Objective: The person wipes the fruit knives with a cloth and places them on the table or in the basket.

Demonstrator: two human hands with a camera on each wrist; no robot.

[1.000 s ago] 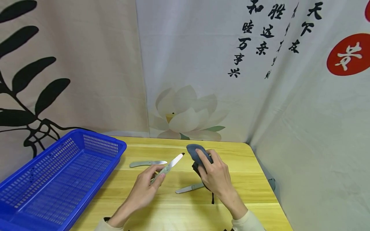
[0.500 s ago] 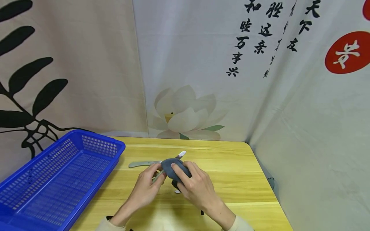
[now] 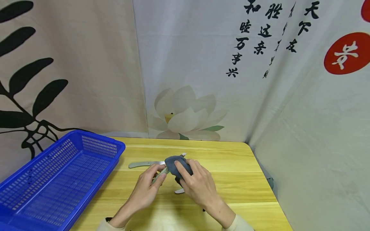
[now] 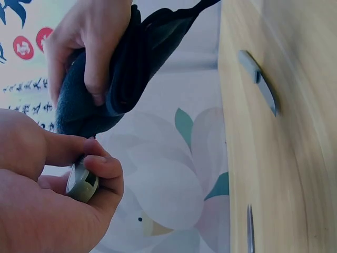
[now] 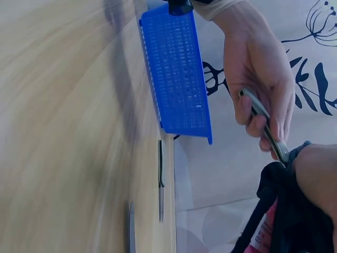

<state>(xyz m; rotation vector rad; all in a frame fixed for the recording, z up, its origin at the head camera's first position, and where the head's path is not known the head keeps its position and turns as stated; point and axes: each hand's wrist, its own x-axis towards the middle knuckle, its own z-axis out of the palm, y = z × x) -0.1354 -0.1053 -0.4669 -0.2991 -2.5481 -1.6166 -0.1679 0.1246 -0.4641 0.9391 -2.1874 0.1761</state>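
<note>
1. Left hand [image 3: 145, 186]: fingers clamped on the handle of the slim pale-green-handled metal knife [image 3: 160, 175], raised above the yellow wooden table [image 3: 237, 173]
2. Right hand [image 3: 199, 186]: fingers clamped on the folded grey-blue fabric cloth [image 3: 176, 166], which covers most of the blade
3. For apparent wiping, stroke lightly from handle to tip, fingertips off the edge
4. Left wrist view shows whole a second pale-green-handled metal knife [image 4: 257, 78]; head view hides its handle

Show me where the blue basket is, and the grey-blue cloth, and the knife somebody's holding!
Blue basket [image 3: 67, 181]: head view, on its bare mesh floor.
Grey-blue cloth [image 3: 171, 165]: head view, on its side left of the fingers.
Held knife [image 4: 78, 185]: left wrist view, on the end of its handle.
</note>
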